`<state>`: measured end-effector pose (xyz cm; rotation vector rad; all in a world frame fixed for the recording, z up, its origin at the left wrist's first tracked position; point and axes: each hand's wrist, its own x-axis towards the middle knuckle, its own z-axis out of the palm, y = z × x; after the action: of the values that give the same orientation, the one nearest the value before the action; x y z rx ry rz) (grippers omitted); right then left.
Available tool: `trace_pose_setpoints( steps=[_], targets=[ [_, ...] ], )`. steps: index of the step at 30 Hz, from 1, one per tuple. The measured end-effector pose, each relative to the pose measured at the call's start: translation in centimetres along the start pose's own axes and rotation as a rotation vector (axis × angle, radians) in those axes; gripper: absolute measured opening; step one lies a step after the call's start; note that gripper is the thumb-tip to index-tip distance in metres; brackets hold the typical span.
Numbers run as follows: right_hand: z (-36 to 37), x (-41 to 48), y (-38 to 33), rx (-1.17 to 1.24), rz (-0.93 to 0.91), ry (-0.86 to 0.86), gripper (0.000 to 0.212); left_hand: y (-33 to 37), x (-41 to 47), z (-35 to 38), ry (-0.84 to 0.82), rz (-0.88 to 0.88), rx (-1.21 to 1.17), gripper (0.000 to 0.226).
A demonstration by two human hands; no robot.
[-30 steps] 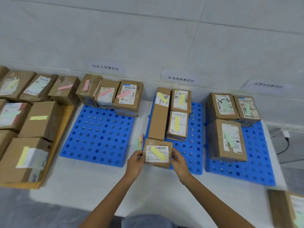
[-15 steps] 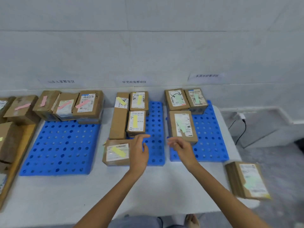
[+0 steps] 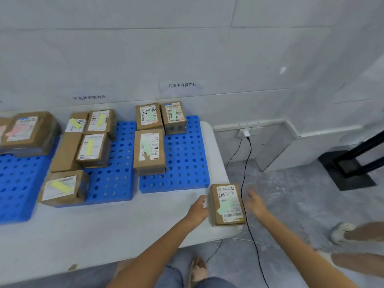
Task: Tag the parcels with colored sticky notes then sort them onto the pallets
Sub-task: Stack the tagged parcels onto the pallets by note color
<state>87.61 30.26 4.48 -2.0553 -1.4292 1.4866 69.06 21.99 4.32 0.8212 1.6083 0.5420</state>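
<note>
Wall sign (image 3: 182, 85), seemingly "东原华府暂存区", above pallet (image 3: 187, 161)

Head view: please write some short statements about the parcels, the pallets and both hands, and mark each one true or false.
1. The parcel with the green note lies on the table, off the pallets. True.
2. The left hand grips this parcel. False: it is open beside it.
3. The right pallet holds three parcels with green notes. True.
4. Parcels on the middle pallet carry pink notes. False: they carry yellow notes.
5. The right hand is open, right of the parcel. True.
</note>
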Motion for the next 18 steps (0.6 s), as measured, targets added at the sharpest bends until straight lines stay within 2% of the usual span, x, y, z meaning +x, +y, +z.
trace_pose_setpoints(
  steps=[2,4,9,12,15,18],
  targets=[
    [0.7,1.1,1.9,-0.073,-0.008,-0.117,0.036,0.3,0.2,1.8,-0.105,-0.056,-0.013,0.057],
    [1.5,1.1,2.7,-0.078,-0.063,-0.133,0.032,-0.1,0.6,3.2,-0.146,-0.043,-0.037,0.054],
    [0.7,-2.0,0.3,0.072,-0.302,0.019,0.039,0.6,-0.6,3.2,0.013,0.045,-0.145,0.049],
    [0.0,-2.0,-2.2,0.115,-0.473,0.003,0.048,2.2,-1.9,1.5,0.137,0.158,-0.161,0.05],
    [1.3,-0.4,-5.2,0.119,-0.538,-0.034,0.058,3.7,-1.3,-1.8,0.274,0.236,-0.153,0.052],
    [3.8,1.3,-8.6,0.074,-0.579,-0.097,0.059,5.4,-0.4,-5.5,0.34,0.256,-0.124,0.053]
  ],
)
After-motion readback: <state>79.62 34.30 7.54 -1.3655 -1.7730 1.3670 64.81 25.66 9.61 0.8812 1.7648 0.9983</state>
